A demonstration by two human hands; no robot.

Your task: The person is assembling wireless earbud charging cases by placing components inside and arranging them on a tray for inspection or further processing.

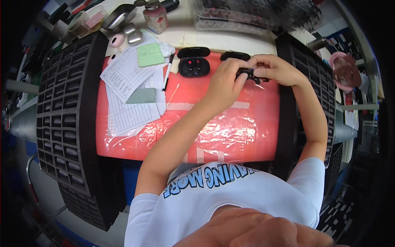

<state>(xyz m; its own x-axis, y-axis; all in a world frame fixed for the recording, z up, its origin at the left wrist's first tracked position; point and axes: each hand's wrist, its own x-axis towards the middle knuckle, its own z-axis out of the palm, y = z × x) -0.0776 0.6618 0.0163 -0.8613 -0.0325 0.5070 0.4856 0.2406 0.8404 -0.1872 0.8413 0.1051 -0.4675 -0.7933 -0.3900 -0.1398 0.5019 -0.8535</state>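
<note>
At the far right of the red mat, both my hands meet over small black pieces that look like earbuds (257, 80). My left hand (227, 81) is closed, thumb and fingers pinching a shiny dark piece. From the right, my right hand (276, 71) pinches another dark piece between thumb and fingers; its exact outline is partly covered. Just behind my left hand stands the raised lid of a black earbud case (235, 56), whose base is mostly hidden. Left of it lies a second open earbud case (194, 66), two earbuds inside showing red lights.
Handwritten sheets (131, 117), a green sticky note (149, 55), a marker (168, 72) and a cotton swab (173, 94) lie left. Black slotted trays (66, 115) flank the red mat (185, 140). Behind stand a bottle (155, 18), a metal tin (119, 17) and clear plastic trays (234, 18).
</note>
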